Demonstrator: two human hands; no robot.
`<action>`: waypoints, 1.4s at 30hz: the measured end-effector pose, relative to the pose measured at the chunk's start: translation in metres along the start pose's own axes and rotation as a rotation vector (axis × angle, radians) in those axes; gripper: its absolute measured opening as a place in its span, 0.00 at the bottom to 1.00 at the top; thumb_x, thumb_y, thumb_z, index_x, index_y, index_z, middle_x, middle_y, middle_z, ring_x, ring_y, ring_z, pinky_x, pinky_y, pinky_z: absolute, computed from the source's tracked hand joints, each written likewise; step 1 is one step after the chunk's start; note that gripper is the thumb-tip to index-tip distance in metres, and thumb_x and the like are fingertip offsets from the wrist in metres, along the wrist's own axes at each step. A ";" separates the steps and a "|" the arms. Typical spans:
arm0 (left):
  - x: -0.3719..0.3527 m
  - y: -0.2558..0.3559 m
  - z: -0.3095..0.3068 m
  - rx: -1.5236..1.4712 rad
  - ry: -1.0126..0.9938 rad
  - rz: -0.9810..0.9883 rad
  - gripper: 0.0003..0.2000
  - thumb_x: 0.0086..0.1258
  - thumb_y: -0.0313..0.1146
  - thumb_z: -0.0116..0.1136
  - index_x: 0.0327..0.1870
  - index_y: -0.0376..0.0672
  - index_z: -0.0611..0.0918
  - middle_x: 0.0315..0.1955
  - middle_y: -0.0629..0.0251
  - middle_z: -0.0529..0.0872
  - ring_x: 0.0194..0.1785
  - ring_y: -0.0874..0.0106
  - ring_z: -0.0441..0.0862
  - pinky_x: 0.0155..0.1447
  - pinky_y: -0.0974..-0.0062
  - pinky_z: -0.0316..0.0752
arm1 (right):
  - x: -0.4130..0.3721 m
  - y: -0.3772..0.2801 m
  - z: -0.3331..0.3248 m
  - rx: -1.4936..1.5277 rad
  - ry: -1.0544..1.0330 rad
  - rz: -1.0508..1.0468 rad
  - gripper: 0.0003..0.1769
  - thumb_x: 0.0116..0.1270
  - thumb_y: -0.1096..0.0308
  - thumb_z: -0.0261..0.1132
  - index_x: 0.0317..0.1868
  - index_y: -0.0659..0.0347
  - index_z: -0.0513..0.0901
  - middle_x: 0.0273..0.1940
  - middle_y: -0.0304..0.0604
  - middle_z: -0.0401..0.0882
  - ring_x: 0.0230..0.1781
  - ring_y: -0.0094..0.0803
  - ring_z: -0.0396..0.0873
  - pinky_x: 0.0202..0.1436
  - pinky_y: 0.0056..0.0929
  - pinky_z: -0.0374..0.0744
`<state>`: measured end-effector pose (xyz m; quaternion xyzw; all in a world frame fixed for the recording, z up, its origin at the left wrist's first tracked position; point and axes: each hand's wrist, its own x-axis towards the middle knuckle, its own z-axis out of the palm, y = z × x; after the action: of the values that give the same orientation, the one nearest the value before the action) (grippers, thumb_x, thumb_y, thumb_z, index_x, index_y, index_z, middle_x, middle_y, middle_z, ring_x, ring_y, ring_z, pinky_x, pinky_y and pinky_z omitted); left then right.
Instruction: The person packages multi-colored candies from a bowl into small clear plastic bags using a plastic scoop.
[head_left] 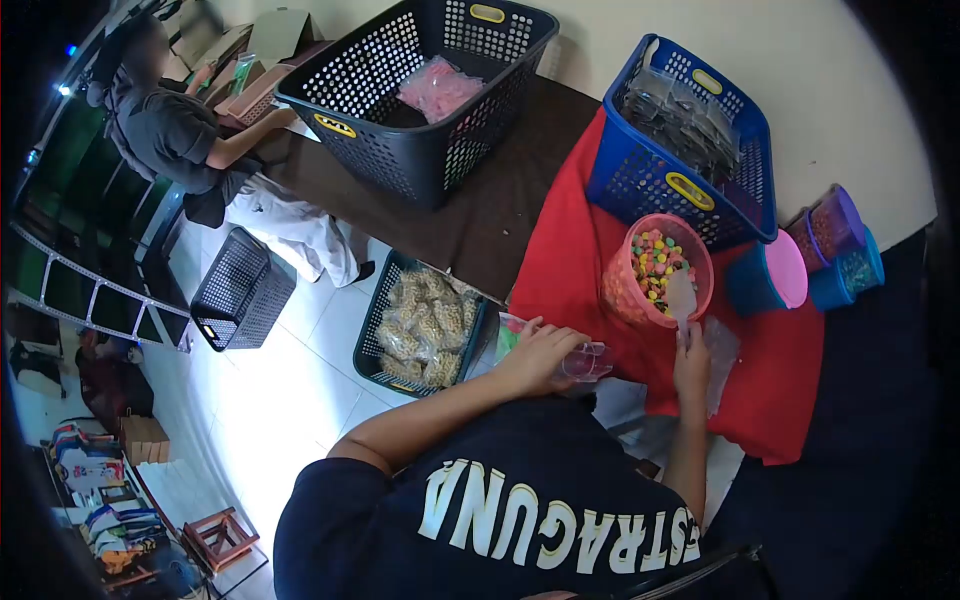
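Note:
A pink tub point(622, 285) of small multicoloured candies point(655, 262) stands on the red cloth in front of me. My right hand point(691, 362) grips the handle of a pale, translucent scoop point(682, 294), whose blade rests among the candies. Left of the tub, my left hand point(545, 357) is closed around a clear plastic bag point(586, 363); its fingers are partly hidden. Just beyond that hand shows a packet with green and red print point(508, 337). Another clear plastic sheet or bag point(722, 365) lies beside my right hand.
A blue basket point(655, 178) of clear packets stands behind the tub, with lidded containers point(768, 273) to its right. A black basket point(440, 165) holds a pink packet. On the floor, a green basket point(362, 350) holds bagged snacks. A co-worker point(175, 130) stands at the far left.

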<state>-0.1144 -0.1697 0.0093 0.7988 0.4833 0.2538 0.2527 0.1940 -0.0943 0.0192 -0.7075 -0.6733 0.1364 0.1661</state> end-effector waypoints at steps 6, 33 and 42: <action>-0.005 -0.006 -0.006 0.001 0.036 -0.017 0.41 0.52 0.41 0.76 0.69 0.48 0.69 0.63 0.60 0.75 0.69 0.57 0.70 0.76 0.44 0.53 | -0.003 -0.008 0.003 0.072 0.053 -0.057 0.19 0.78 0.60 0.53 0.65 0.53 0.72 0.44 0.63 0.83 0.46 0.62 0.81 0.45 0.53 0.77; 0.146 -0.014 -0.025 0.141 0.175 -0.236 0.43 0.48 0.37 0.76 0.69 0.41 0.67 0.61 0.56 0.76 0.66 0.53 0.71 0.73 0.45 0.57 | 0.120 -0.027 -0.018 0.177 -0.063 -0.209 0.09 0.68 0.61 0.63 0.44 0.55 0.82 0.30 0.49 0.85 0.31 0.50 0.84 0.35 0.49 0.80; 0.159 -0.031 -0.015 0.163 0.168 -0.277 0.43 0.54 0.42 0.76 0.70 0.39 0.65 0.63 0.51 0.74 0.66 0.52 0.72 0.72 0.53 0.62 | 0.125 -0.005 -0.016 0.114 -0.182 -0.135 0.12 0.68 0.59 0.61 0.46 0.53 0.84 0.28 0.44 0.86 0.28 0.41 0.86 0.33 0.43 0.81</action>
<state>-0.0800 -0.0113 0.0259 0.7184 0.6271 0.2425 0.1784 0.2032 0.0296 0.0398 -0.6346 -0.7228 0.2267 0.1533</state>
